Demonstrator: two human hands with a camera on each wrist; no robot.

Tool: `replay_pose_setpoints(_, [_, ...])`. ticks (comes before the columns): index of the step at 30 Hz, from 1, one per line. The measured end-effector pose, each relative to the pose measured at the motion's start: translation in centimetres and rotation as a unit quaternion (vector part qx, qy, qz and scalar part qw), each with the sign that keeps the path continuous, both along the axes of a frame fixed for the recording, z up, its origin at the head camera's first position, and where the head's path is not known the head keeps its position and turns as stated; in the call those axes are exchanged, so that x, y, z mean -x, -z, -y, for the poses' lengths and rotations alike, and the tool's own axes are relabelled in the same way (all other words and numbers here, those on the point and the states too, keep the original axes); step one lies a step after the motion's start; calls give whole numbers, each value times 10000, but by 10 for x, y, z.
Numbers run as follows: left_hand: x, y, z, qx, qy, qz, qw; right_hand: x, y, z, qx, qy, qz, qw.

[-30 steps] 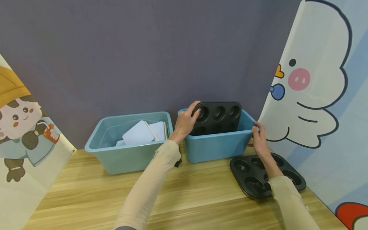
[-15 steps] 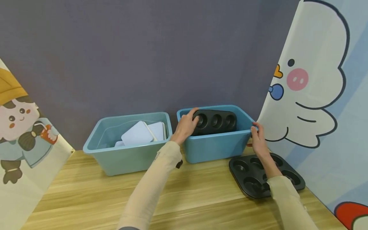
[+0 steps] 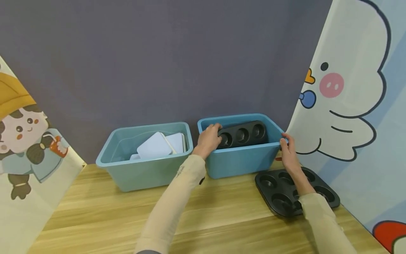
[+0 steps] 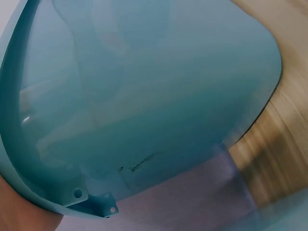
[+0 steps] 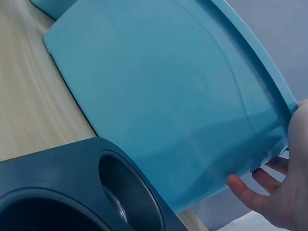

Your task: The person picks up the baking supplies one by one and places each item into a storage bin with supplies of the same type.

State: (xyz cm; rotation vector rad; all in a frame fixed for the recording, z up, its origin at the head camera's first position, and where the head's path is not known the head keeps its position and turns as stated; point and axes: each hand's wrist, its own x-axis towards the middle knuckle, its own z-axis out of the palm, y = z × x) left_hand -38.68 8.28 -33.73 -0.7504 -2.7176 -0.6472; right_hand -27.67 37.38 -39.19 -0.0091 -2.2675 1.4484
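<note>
A black muffin pan [image 3: 242, 134] sits tilted inside the blue bin [image 3: 244, 160], its lower part hidden behind the front wall. My left hand [image 3: 208, 140] reaches over the bin's left rim and grips the pan's left end; the fingertips are partly hidden. On the bin's right rim, my right hand [image 3: 289, 153] holds on with thumb and fingers. In the right wrist view, some fingers of that hand [image 5: 276, 192] show below the rim. A second muffin pan [image 3: 282, 203] lies cups up on the table under my right forearm.
To the left stands a green-blue bin [image 3: 142, 176] holding several pale, flat rectangular pieces [image 3: 154, 145]. Both bins are near the grey back wall [image 3: 158, 63] on a wooden table [image 3: 127, 218]. A printed wall panel [image 3: 358, 141] borders the right side.
The muffin pan in my left hand has gone down into the blue bin, from standing high above the rim to leaning low inside. My right hand keeps its place on the rim.
</note>
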Motion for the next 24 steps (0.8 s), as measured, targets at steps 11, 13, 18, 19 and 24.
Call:
replay_pose_setpoints(11, [1, 1, -5, 98, -96, -1, 9999, 6, 12, -9, 12, 185, 62, 9998])
replay_pose_setpoints(13, [1, 1, -5, 107, -94, 55, 9999, 10, 18, -14, -17, 199, 27, 9998])
replay_pose_setpoints(18, [1, -1, -4, 241, -107, 177, 9995, 15, 23, -16, -64, 164, -69, 9998])
replay_pose_setpoints(19, [1, -1, -4, 288, -98, 183, 9994, 15, 22, -15, -72, 159, -70, 9998])
replay_pose_setpoints(24, [2, -2, -3, 390, -100, 152, 9991, 12, 15, -10, -93, 214, -18, 9997])
